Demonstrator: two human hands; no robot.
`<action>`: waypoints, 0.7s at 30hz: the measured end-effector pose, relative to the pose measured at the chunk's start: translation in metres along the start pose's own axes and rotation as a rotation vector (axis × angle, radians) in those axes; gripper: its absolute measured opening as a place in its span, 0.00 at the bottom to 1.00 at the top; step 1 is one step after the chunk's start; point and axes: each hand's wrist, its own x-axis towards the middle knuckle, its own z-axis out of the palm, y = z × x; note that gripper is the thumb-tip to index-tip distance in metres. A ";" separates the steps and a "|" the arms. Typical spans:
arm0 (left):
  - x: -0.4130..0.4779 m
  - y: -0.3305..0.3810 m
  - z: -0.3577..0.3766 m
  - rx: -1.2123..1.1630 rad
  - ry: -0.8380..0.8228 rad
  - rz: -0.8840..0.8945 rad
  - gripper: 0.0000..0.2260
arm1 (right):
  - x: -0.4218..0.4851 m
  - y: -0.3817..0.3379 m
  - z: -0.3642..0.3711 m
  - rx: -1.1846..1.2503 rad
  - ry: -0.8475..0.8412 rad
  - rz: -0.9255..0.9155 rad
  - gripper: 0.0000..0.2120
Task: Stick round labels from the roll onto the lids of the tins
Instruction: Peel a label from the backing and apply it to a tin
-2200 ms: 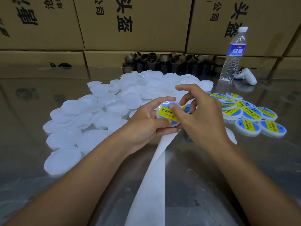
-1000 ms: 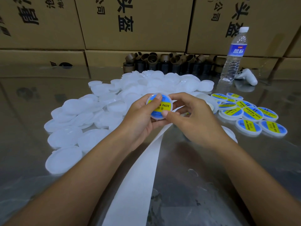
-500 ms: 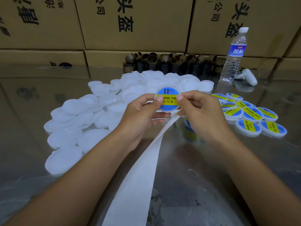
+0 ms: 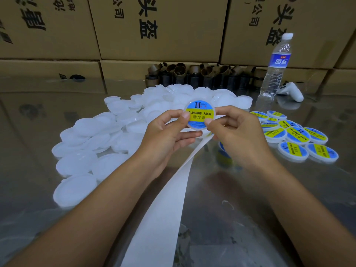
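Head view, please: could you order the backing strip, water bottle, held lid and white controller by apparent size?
1. backing strip
2. water bottle
3. held lid and white controller look about alike. The lid is nearer the camera, so I leave them unranked.

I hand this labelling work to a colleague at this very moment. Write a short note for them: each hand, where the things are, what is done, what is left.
Left hand and right hand: both pinch one round white plastic lid with a blue and yellow label, thumbs on its face, above the shiny metal table.
Done: this lid is labelled; a group of labelled lids lies on the right.
Left to do: the pile of plain white lids on the left.
The white backing strip runs toward the person; the label roll is mostly hidden behind the right hand.
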 end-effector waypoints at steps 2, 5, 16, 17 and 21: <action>0.000 0.000 0.000 0.009 0.017 0.003 0.06 | 0.001 -0.001 -0.001 0.017 0.010 0.006 0.07; 0.001 0.001 -0.001 0.010 0.091 0.010 0.06 | 0.004 -0.003 -0.004 0.097 0.090 0.040 0.07; 0.003 0.006 -0.007 -0.010 0.329 0.012 0.08 | 0.031 0.020 -0.054 0.476 0.730 0.310 0.13; 0.003 0.006 -0.007 -0.009 0.344 0.015 0.08 | 0.032 0.024 -0.059 0.499 0.785 0.346 0.13; 0.005 0.005 -0.009 0.010 0.395 0.026 0.09 | 0.032 0.034 -0.065 0.603 0.866 0.489 0.16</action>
